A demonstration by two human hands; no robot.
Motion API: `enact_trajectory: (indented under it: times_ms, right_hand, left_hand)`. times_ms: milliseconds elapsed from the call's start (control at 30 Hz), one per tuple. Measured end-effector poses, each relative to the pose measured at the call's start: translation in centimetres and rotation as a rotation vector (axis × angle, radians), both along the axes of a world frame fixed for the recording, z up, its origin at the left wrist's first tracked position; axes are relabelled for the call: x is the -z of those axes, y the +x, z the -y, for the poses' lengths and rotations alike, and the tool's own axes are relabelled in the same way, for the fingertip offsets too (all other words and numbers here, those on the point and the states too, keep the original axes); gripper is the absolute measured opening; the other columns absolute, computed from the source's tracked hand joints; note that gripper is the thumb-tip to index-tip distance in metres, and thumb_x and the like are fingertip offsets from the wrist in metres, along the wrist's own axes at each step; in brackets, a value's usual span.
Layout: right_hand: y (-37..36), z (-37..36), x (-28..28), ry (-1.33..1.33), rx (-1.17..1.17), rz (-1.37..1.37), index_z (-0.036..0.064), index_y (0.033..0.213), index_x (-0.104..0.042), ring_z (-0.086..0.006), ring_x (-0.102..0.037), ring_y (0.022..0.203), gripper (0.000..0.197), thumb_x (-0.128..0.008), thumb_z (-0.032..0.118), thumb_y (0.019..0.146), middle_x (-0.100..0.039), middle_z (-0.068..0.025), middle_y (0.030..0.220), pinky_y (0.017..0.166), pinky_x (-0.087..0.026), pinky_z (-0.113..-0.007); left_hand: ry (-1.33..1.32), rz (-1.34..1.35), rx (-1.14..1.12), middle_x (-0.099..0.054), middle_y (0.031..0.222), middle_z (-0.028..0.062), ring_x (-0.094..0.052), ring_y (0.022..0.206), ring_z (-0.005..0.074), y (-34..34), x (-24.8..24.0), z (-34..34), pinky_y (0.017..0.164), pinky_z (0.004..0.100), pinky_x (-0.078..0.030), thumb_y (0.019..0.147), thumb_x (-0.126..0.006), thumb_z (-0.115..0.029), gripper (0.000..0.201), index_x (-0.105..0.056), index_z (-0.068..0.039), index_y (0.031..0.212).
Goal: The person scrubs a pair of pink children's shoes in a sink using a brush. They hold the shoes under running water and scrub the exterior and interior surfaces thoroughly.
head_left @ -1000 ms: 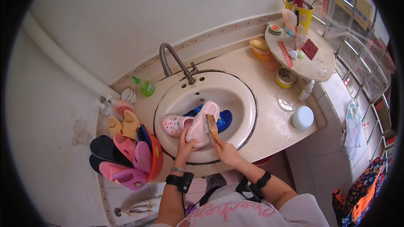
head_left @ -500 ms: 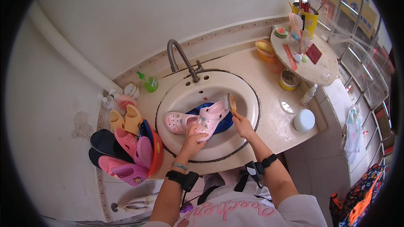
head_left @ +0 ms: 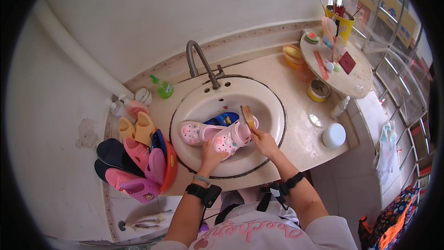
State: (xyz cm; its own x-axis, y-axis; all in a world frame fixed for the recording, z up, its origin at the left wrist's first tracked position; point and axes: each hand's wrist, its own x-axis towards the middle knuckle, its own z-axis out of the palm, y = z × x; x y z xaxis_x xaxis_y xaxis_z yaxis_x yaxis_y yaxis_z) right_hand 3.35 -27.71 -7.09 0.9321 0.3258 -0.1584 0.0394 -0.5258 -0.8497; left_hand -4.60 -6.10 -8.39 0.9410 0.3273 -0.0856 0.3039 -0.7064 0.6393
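Over the white oval sink (head_left: 273, 109), my left hand (head_left: 212, 156) grips a pink clog (head_left: 229, 141) dotted with small charms. My right hand (head_left: 264, 143) is closed round the handle of a wooden scrubbing brush (head_left: 248, 115). The brush's head points up and away from me beside the clog's heel end; its bristles are mostly turned out of sight. A second pink clog (head_left: 191, 132) lies in the basin to the left. Behind the held clog rests a blue slipper (head_left: 225, 119), partly covered by it.
A faucet (head_left: 203, 65) arches over the sink's back. On the left, a red basin (head_left: 171, 166) is heaped with several clogs and slippers, near a green soap bottle (head_left: 164, 89). To the right stand a white-lidded jar (head_left: 334, 134), a yellow tin (head_left: 319, 91) and a round board (head_left: 356, 81).
The brush has moved left and toward me, its head now over the clog's heel end. The held clog sits lower and flatter, uncovering the blue slipper's patterned top.
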Motion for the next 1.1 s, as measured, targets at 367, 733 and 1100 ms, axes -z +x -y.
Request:
enact_trajectory:
  times_ms: [367,733,1100]
  right_hand:
    - [-4.0,-0.9,-3.5,0.02,-0.155,0.103,0.0157,0.116,-0.054,-0.04,-0.059,0.078,0.035,-0.047,0.031,0.085,-0.06,-0.0245,0.081,0.071,-0.047,-0.045]
    - [-0.6,3.8,0.9,-0.338,0.024,0.16,0.0153,0.12,-0.047,-0.0392,-0.06,0.071,0.037,-0.044,0.028,0.085,-0.062,-0.0218,0.076,0.066,-0.048,-0.048]
    - [-8.8,-3.2,-2.9,-0.166,-0.272,0.381,0.0133,0.122,-0.048,-0.0386,-0.058,0.057,0.042,-0.053,0.026,0.082,-0.058,-0.023,0.066,0.055,-0.048,-0.047]
  left_hand:
    - [0.196,0.308,0.1,-0.04,0.108,0.021,-0.038,0.104,0.0388,-1.0,1.3,1.1,0.093,0.0442,-0.032,0.057,-0.073,-0.007,0.077,-0.035,0.001,0.124]
    - [0.071,0.285,-0.008,-0.039,0.108,0.0208,-0.038,0.104,0.0393,-2.3,2.6,1.5,0.093,0.0441,-0.032,0.057,-0.072,-0.009,0.077,-0.035,-0.004,0.125]
    - [0.077,0.474,-0.003,-0.055,0.101,0.0195,-0.049,0.092,0.0368,-2.3,3.3,1.0,0.083,0.0429,-0.036,0.062,-0.07,-0.011,0.066,-0.044,-0.004,0.122]
